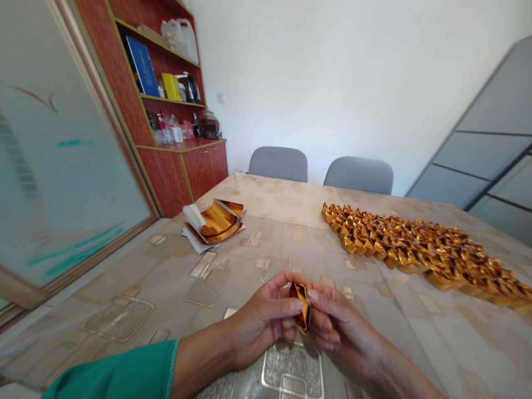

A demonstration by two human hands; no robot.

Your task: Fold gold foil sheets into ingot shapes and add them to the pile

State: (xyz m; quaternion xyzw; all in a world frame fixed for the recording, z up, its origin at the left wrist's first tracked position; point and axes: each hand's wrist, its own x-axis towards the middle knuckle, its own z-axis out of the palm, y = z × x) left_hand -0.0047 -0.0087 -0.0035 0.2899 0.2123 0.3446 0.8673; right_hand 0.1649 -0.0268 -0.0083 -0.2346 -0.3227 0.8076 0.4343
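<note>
Between my two hands, just above the near part of the table, is a small folded piece of gold foil paper (305, 311). My left hand (266, 313) grips its left side, the thumb lying across the front face. From the right, my right hand (332, 317) pinches its other edge between thumb and fingers. A stack of gold foil sheets (218, 220), curled and with white backing, lies farther off to the left. Rows of folded gold paper ingots (409, 244) cover the right side of the table.
A patterned cloth covers the table (249, 260). Behind its far edge stand two grey chairs (278, 162) (359, 173). A red-brown cabinet (164, 172) with bottles, a kettle and a blue box rises at the back left, beside a frosted sliding door (62, 155).
</note>
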